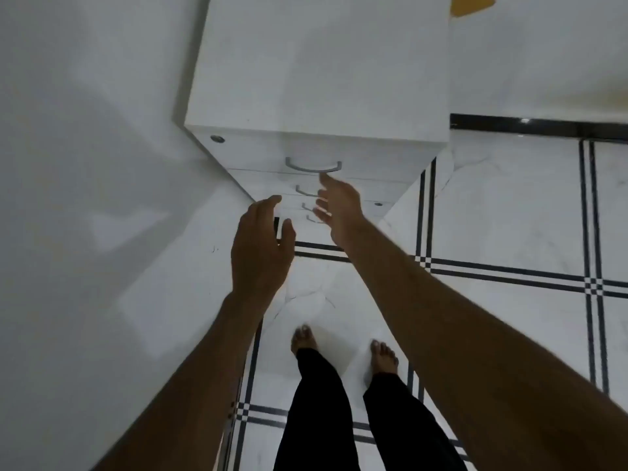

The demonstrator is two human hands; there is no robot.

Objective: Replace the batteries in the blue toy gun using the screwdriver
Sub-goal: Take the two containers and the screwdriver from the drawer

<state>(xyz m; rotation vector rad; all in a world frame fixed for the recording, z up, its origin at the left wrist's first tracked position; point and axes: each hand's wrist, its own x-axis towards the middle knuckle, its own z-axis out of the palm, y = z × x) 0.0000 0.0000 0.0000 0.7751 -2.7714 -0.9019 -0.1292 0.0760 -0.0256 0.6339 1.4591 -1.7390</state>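
Head view, looking steeply down. A white laminate drawer cabinet (319, 73) occupies the upper centre of the frame; its front face carries a column of grey metal bow handles, the topmost handle (313, 165) just above the right hand. The cabinet's left edge meets a white wall (85, 164) filling the left of the frame.

Right hand (339, 209), centre frame, is extended toward the drawer fronts; its fingers (324, 180) are spread and straight, gripping nothing, with one fingertip just under the top handle. Contact cannot be confirmed. Left hand (260, 246), beside and lower left of it, has fingers loosely curved and holds nothing.

White marble-pattern floor with dark double stripes (509, 215) lies open to the right of the cabinet and below it. Two bare feet and black trouser legs (319, 402) stand at lower centre.

The blue toy gun, batteries and screwdriver are not visible.
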